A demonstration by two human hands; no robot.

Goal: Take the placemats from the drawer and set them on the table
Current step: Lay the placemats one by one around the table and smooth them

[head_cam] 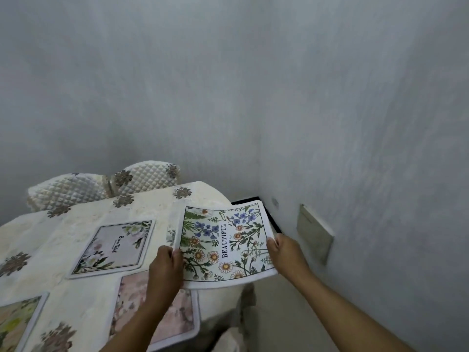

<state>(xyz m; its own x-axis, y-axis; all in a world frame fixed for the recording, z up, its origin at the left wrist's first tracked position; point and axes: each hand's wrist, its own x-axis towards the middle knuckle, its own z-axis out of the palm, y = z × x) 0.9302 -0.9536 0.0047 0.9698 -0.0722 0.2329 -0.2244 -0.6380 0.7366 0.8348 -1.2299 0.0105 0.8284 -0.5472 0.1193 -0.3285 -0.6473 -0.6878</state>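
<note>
Both hands are on the daisy mat [223, 246], the one printed BEAUTIFUL down its middle. The left hand [166, 266] is clamped on its left edge, the right hand [285, 252] is pinching its right edge, and the mat sags a little between them. It hangs over the far right corner of the counter [83, 298], its right part sticking out past the counter's rim above the floor; whether any part of it touches the cloth cannot be told. A second printed edge [171, 235] peeks out just under the daisy mat's left side. Three more mats lie flat on the cloth: a pale mat [114, 248] with white blooms just left of the daisy mat, a pink mat [162, 316] below it and partly under the left forearm, and a green mat [17, 323] well to the left at the frame's edge. Beyond the daisy mat and to its left, two quilted chair backs [101, 185] stand against the grey wall [228, 85]. To the mat's right, a wall plate [314, 232] is set low down.
</note>
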